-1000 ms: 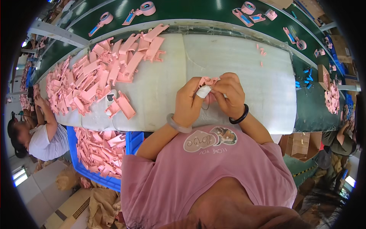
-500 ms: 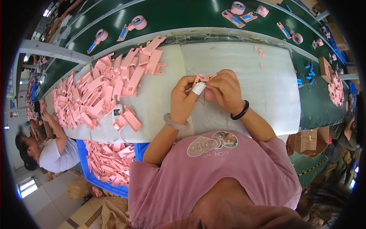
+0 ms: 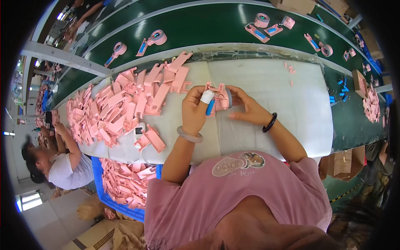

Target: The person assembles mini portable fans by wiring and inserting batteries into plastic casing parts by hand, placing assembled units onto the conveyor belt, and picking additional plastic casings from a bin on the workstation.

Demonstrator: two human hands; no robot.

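My left hand [image 3: 195, 109] grips a pink plastic housing [image 3: 223, 99] over the middle of the table, its thumb wrapped in a white covering. A blue cylindrical cell [image 3: 210, 107] lies along the housing beside that thumb, with thin wires near it. On its right side the housing has a rounded part with a grey rim. My right hand [image 3: 252, 110] is beside this rounded part, fingers stretched toward its far edge and thumb apart. Whether those fingertips touch it is hard to see. Left of my hands lies a heap of pink plastic housings [image 3: 118, 104].
A pale sheet [image 3: 271, 125] covers the table. Beyond it, a green conveyor [image 3: 196, 31] carries pink assemblies with round heads. Small pink pieces [image 3: 291, 69] and blue cells [image 3: 343, 89] lie to the right. A blue crate [image 3: 99, 179] full of pink parts stands near left, by another person [image 3: 68, 168].
My right hand has moved away from the pinch by my left thumb, and its fingers have spread. The housing has turned, so the blue cell and rounded part now show. The whole view has shifted slightly.
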